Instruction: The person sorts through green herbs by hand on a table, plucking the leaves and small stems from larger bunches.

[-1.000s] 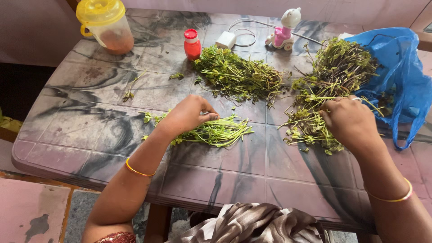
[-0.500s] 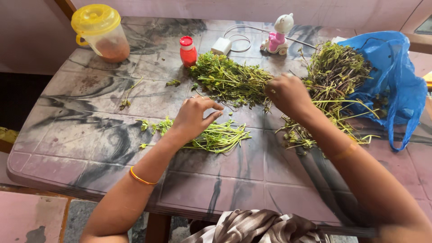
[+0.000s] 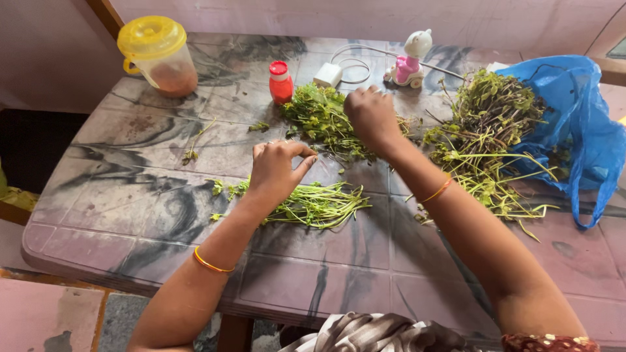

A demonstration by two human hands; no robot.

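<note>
We see the left hand (image 3: 277, 171) with fingers curled loosely, resting on the trimmed stems (image 3: 313, 205) on the worktop (image 3: 130, 195). The right hand (image 3: 372, 117), closed, presses the leafy pile (image 3: 319, 117); it has moved further left since half a second ago. The stems lie pale green, side by side.

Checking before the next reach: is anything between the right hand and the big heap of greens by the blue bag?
Nothing visible blocks it. The right hand is over the middle pile of greens; only bare table lies between it and the big heap.
</note>
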